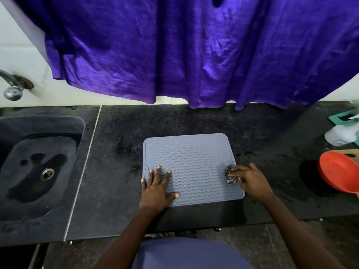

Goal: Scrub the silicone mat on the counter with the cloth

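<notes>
Left hand (157, 188) lies flat on the near-left corner of the silicone mat (194, 167), fingers straight and spread, thumb out to the right, palm pressing down; forearm comes in from the near edge. Right hand (250, 178) sits at the mat's right edge, fingers curled round a bunched cloth (231, 176), knuckles up, wrist angled back toward near-right. Cloth is black-and-white check, wadded small, touching the mat's right side just inside its edge. Mat is grey-blue, roughly square, rounded corners, raised rim, wavy ribs running left-right across it, small notch in the left rim. It lies flat on the dark stone counter (120, 191), about centre, rotated slightly clockwise. A faintly darker patch shows on the ribs just left of the cloth; cannot tell if wet. Most of the cloth is hidden under the right fingers, so its full size is unclear. Sink (11, 191) on the left, tap (13, 84) cut off at the left frame edge. Purple curtain (194, 45) hangs over the far wall. On the right, an orange bowl (340, 171) and a white bottle (342, 135) are both cropped by the frame edge.
</notes>
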